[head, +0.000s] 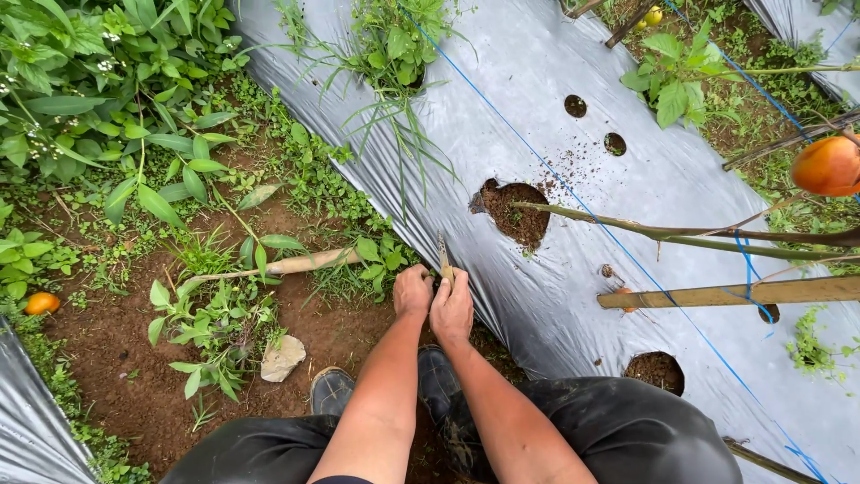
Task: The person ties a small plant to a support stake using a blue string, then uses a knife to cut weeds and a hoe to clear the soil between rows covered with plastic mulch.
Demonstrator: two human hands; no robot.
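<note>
My two hands meet low at the edge of a grey plastic mulch sheet (555, 81). My right hand (452, 306) is closed around a short thin stick (444, 260) that points up and away. My left hand (412, 291) is clenched right beside it, touching the weeds (376, 255) at the sheet's border; what it holds is hidden. Both forearms reach down between my knees, above dark boots (331, 390).
A planting hole (515, 211) with soil lies just right of my hands, a green stem (681, 237) slanting from it. Bamboo stakes (730, 293), blue string (573, 197), an orange fruit (829, 166), a stone (282, 358) and leafy weeds (81, 90) surround me.
</note>
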